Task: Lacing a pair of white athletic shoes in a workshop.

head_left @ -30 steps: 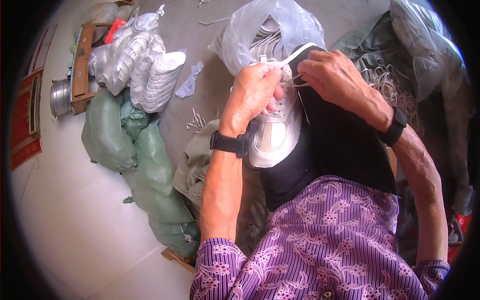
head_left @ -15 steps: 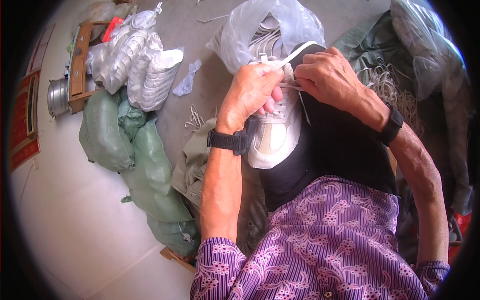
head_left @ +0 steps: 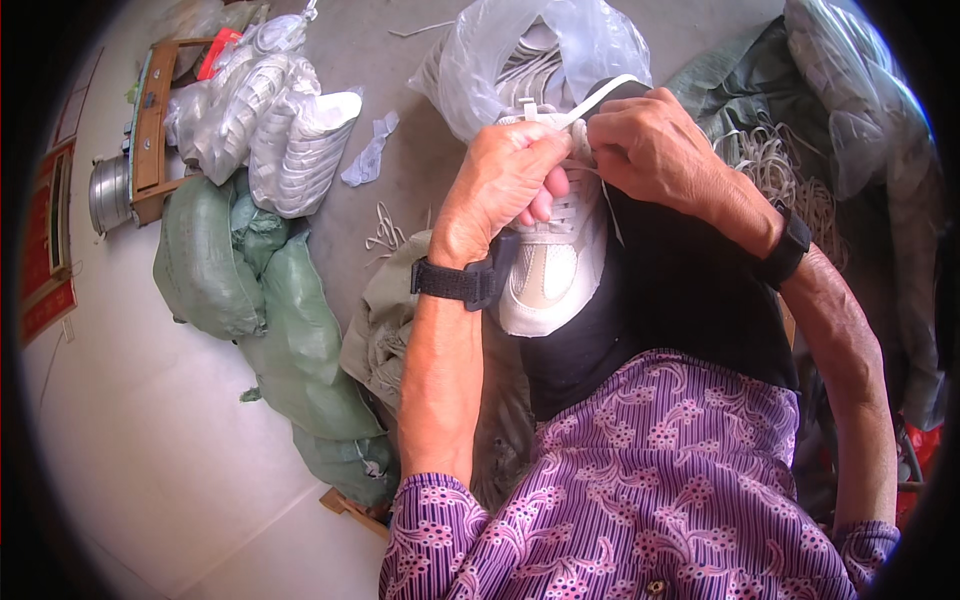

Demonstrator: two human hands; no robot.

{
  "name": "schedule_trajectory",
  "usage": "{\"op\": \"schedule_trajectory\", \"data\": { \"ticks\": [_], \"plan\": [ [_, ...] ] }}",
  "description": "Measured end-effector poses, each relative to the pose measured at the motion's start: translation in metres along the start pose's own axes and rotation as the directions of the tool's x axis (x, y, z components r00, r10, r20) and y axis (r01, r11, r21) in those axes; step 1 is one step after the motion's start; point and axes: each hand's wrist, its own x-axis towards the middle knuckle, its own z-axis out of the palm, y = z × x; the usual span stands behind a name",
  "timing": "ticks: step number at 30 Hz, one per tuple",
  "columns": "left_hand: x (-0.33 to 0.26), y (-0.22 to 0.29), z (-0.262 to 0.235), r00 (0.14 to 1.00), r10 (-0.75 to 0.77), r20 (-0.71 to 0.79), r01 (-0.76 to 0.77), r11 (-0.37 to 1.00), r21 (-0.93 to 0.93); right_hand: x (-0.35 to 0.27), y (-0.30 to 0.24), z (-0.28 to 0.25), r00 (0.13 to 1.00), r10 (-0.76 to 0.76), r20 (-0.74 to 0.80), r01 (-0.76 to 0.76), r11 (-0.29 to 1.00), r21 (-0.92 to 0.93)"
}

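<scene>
Here, the curled left hand (head_left: pixel 505 180) grips the sneaker (head_left: pixel 546 285), the right (head_left: pixel 660 150) its lace (head_left: pixel 603 93).

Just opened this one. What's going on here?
A person works with both bare hands at the lacing of a white shoe, which rests toe toward them on black cloth. The left hand covers part of the lacing; the right hand is curled beside it. A loose white lace arches between them. Crossed strands show lower down; exactly what each hand's fingers pinch is hidden.
</scene>
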Motion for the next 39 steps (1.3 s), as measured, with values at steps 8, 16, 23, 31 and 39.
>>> {"op": "schedule_trajectory", "data": {
  "ticks": [8,16,23,31,39],
  "plan": [
    [0.002,-0.001,-0.001,1.0,0.015,0.019,-0.015,1.0,0.003,0.002,-0.006,0.002,0.999,0.004,0.04,-0.002,0.999,-0.039],
    [0.011,0.015,0.001,0.997,-0.075,0.009,0.074,0.988,0.136,-0.001,-0.004,-0.001,0.998,0.01,0.069,-0.005,0.997,-0.076],
    [0.023,0.031,0.001,0.986,-0.14,0.093,0.084,0.891,0.447,-0.006,-0.008,-0.002,0.994,0.065,0.085,-0.056,0.992,-0.11],
    [0.023,0.006,-0.008,0.938,0.289,0.193,-0.341,0.659,0.67,-0.007,-0.007,-0.001,0.988,0.096,0.121,-0.086,0.993,-0.084],
    [-0.03,0.029,-0.043,0.936,0.333,-0.113,-0.214,0.796,0.566,0.005,-0.011,-0.003,0.995,0.072,-0.069,-0.064,0.993,0.104]
  ]
}}
